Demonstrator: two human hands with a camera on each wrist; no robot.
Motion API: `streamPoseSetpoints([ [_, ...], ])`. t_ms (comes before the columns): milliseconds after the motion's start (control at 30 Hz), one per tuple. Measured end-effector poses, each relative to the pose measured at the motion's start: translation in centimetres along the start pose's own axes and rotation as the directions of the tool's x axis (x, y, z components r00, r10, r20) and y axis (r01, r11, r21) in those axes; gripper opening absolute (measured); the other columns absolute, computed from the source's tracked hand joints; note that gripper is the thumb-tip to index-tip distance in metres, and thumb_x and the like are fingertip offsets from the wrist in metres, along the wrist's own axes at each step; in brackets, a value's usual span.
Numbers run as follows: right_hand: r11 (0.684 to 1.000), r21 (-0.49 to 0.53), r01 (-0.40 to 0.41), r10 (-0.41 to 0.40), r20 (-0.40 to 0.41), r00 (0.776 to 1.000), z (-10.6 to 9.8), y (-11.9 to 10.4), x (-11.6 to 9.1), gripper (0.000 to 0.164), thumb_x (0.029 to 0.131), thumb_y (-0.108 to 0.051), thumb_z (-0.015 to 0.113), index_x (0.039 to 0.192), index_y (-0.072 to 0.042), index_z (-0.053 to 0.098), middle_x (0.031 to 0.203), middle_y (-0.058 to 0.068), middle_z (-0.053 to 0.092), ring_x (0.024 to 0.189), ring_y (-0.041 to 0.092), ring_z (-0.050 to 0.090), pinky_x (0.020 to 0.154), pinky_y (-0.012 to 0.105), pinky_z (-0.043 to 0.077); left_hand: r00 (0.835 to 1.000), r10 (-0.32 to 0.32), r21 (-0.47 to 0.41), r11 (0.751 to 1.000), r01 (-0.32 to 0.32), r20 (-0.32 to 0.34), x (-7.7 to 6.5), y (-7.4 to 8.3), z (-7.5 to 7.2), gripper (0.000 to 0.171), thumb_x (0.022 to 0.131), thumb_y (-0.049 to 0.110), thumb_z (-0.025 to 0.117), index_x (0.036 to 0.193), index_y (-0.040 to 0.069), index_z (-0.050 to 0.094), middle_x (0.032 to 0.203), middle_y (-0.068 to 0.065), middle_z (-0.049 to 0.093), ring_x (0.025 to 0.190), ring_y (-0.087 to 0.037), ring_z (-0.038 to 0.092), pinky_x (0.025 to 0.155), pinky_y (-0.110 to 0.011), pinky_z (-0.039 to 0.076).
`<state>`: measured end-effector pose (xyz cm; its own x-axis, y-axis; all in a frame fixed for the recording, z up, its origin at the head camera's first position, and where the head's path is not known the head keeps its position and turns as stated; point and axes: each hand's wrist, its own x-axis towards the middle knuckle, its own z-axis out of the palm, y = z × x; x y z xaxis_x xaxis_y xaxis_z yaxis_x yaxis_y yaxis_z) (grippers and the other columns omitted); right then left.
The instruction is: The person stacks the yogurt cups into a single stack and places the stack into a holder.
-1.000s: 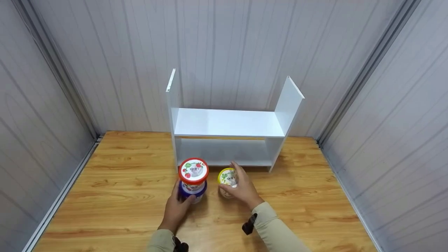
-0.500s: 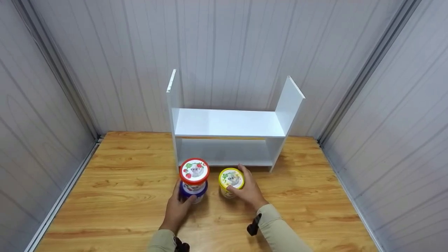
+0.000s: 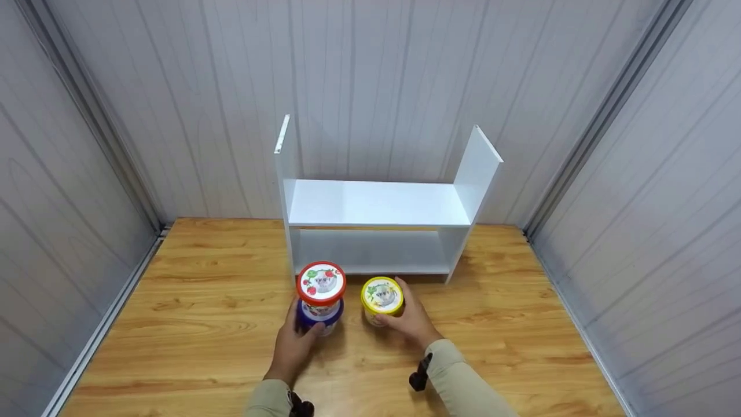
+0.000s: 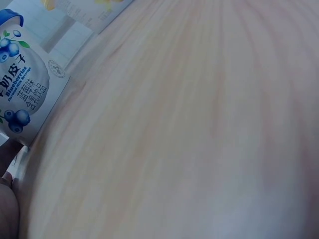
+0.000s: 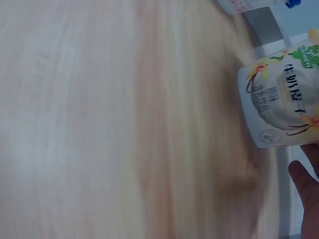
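Yellow-lidded cup (image 3: 382,294): upright, I see, just before the white shelf (image 3: 376,204)'s front edge
Right hand (image 3: 414,319): thumb and fingers curled round it
Left hand (image 3: 292,343): gripping blue-lidded cup (image 3: 320,313), red-lidded cup (image 3: 321,282) stacked on top
Shelf: near the worktop (image 3: 202,324)'s back edge

- right grip (image 5: 308,199) on flower-print cup (image 5: 279,99), both cut by right edge
- blue-lidded cup (image 5: 249,4) at top, partial
- desk (image 5: 99,124): wood grain, blurred

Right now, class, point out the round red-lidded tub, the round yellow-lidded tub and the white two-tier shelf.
Round red-lidded tub (image 3: 321,282), head view: lid's middle.
Round yellow-lidded tub (image 3: 382,295), head view: lid's middle.
White two-tier shelf (image 3: 379,204), head view: upper board's middle.
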<state>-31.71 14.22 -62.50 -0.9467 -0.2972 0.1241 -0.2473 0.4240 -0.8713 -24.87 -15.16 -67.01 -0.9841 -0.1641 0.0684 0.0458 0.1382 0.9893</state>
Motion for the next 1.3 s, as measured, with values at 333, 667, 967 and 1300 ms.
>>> streamPoseSetpoints([
  [333, 0.998, 0.062, -0.031, 0.032, -0.01, 0.999, 0.6, 0.1, 0.4, 0.107, 0.073, -0.032, 0.093, 0.155, -0.009, 0.028, 0.144, 0.018, 0.048, 0.133, 0.034, 0.047, 0.113, 0.055, 0.036, 1.0, -0.022, 0.02, 1.0, 0.022, -0.012, 0.1, 0.1, -0.2, 0.1, 0.085, 0.032, 0.082, 0.163, 0.021, 0.021, 0.16, -0.022, 0.033, 0.148, -0.042, 0.029, 0.119, -0.053, 0.03],
  [667, 0.996, 0.086, -0.034, 0.036, -0.027, 0.999, 1.1, -0.1, 0.5, 0.107, 0.073, -0.03, 0.093, 0.154, -0.008, 0.026, 0.139, 0.019, 0.05, 0.129, 0.032, 0.05, 0.11, 0.051, 0.039, 1.0, -0.013, 0.009, 1.0, 0.013, -0.009, 0.1, 0.2, -0.6, 0.1, 0.085, 0.033, 0.082, 0.163, 0.022, 0.021, 0.159, -0.023, 0.034, 0.147, -0.043, 0.03, 0.119, -0.053, 0.03],
  [967, 0.995, 0.076, -0.058, 0.06, -0.036, 0.998, 0.9, -0.4, 0.3, 0.11, 0.07, -0.033, 0.095, 0.154, -0.009, 0.028, 0.139, 0.016, 0.052, 0.13, 0.031, 0.05, 0.112, 0.05, 0.039, 1.0, 0.004, 0.024, 1.0, -0.004, -0.017, 0.0, 0.4, -0.2, 0.1, 0.085, 0.036, 0.082, 0.163, 0.019, 0.021, 0.157, -0.025, 0.037, 0.145, -0.044, 0.034, 0.118, -0.055, 0.032],
  [1300, 0.997, 0.076, -0.011, 0.016, -0.056, 0.998, 0.6, -1.1, 0.5, 0.103, 0.07, -0.029, 0.095, 0.15, -0.009, 0.033, 0.138, 0.016, 0.053, 0.129, 0.031, 0.051, 0.111, 0.051, 0.04, 1.0, -0.023, 0.018, 1.0, 0.023, -0.015, -0.1, 0.3, 0.1, 0.101, 0.083, 0.039, 0.083, 0.162, 0.022, 0.023, 0.158, -0.02, 0.038, 0.146, -0.04, 0.034, 0.118, -0.053, 0.032],
])
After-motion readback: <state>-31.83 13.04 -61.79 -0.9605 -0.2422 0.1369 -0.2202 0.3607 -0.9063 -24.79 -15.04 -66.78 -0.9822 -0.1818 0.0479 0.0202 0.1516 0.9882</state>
